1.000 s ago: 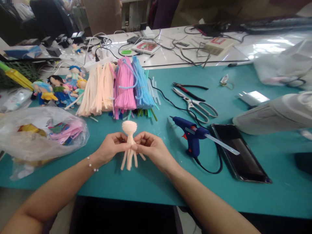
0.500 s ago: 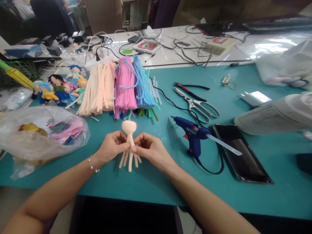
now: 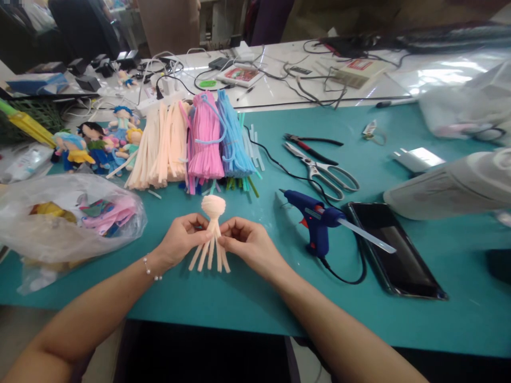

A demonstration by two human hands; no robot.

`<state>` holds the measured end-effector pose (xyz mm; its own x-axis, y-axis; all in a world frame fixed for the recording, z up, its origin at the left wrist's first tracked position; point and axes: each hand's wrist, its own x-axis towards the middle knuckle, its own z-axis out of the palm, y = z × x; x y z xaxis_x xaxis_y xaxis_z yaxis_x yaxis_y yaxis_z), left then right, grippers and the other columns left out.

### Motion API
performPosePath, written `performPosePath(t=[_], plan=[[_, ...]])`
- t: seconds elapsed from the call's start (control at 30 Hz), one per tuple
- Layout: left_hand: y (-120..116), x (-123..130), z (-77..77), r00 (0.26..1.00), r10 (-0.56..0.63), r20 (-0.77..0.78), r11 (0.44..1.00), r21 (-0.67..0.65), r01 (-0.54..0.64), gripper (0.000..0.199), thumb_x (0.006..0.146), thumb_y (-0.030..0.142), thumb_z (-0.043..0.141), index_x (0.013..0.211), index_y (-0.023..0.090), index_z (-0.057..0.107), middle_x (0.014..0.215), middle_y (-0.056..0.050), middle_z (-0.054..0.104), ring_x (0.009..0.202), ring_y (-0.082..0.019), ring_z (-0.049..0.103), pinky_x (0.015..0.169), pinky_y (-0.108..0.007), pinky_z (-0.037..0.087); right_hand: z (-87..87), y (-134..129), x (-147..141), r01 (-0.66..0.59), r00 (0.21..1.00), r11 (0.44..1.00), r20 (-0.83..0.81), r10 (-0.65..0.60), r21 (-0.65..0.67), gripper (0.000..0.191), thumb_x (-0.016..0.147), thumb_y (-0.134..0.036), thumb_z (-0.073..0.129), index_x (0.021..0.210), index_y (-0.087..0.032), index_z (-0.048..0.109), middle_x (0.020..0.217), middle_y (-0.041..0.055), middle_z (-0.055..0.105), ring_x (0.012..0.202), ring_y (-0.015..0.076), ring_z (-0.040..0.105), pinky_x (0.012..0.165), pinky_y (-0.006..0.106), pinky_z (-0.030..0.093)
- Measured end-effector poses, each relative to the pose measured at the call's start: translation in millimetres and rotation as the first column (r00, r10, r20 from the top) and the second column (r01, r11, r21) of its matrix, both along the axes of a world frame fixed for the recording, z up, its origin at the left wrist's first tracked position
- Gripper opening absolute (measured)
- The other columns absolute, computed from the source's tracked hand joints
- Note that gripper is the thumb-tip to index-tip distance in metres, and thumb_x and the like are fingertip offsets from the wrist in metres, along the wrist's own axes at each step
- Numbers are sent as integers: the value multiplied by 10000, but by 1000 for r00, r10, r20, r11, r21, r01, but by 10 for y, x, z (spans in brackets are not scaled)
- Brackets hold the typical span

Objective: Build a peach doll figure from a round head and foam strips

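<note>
Between my two hands, upright above the green mat point(image 3: 255, 308), is a peach pipe-cleaner doll body point(image 3: 213, 206). It has a round wound head, a narrow neck and several loose strands fanning out below. My left hand point(image 3: 186, 236) pinches the strands on the left side, just under the neck. From the right, my right hand point(image 3: 245, 239) grips strands between thumb and fingers. Just beyond the head lie bundles of peach pipe cleaners point(image 3: 159, 149), pink pipe cleaners point(image 3: 205, 143) and blue pipe cleaners point(image 3: 235, 141).
Right of my hands a blue glue gun point(image 3: 315, 218) lies with its cord trailing, beside a phone point(image 3: 395, 250), scissors point(image 3: 319, 173) and pliers point(image 3: 315, 146). A pale bottle point(image 3: 447, 186) lies further right. To the left are a plastic bag point(image 3: 72, 213) and small finished dolls point(image 3: 99, 141).
The doll body has turned slightly and its lower strands are spread more evenly, swung a little to the left. Both hands stay in nearly the same place, still gripping.
</note>
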<state>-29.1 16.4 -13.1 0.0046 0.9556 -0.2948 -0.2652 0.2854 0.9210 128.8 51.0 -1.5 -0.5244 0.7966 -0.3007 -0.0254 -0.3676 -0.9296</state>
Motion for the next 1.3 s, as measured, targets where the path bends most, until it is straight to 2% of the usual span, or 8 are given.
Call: performPosePath(t=[0.23,0.53,0.7,1.03,1.17,1.3], plan=[[-2,1,19,997,4,79,997,-72,2,300,505,303,794,622,138,573,540,29,573,436,-100,544,419,-220,437,47,6,4,-16,998,995,-65,10,-94,121,594,-220,697,656,-157,614,591,-30,604,510,84,545,519,219,435],[5,9,57,993,-15,119,993,-116,29,311,475,290,807,628,137,584,556,18,606,455,-108,559,473,-248,468,20,2,5,-36,996,992,-91,24,-125,202,578,-251,749,657,-156,589,582,-32,607,507,84,566,524,219,464],[7,1,61,992,-14,127,992,-119,29,313,467,287,813,615,135,584,550,20,603,452,-103,556,456,-233,456,22,-4,9,-39,996,989,-87,26,-145,226,577,-276,754,660,-152,584,550,-40,603,437,68,538,466,205,452],[21,2,87,995,4,95,993,-119,8,309,473,311,816,606,137,597,545,14,617,483,-115,578,510,-255,487,40,11,0,9,999,997,-52,-13,-79,186,583,-247,744,655,-153,601,567,-40,592,459,66,529,470,201,450],[26,5,94,995,-7,103,993,-120,20,286,529,329,791,625,136,602,546,5,615,456,-113,565,476,-256,487,31,12,1,14,999,998,-46,-17,-66,149,615,-238,706,680,-159,598,566,-39,585,465,75,537,476,209,448],[29,-3,87,993,1,121,995,-103,12,271,529,268,784,659,136,588,568,12,614,443,-102,553,430,-236,483,18,12,0,36,999,999,-7,-36,-4,93,630,-207,659,692,-156,611,580,-32,593,492,83,540,482,210,434]])
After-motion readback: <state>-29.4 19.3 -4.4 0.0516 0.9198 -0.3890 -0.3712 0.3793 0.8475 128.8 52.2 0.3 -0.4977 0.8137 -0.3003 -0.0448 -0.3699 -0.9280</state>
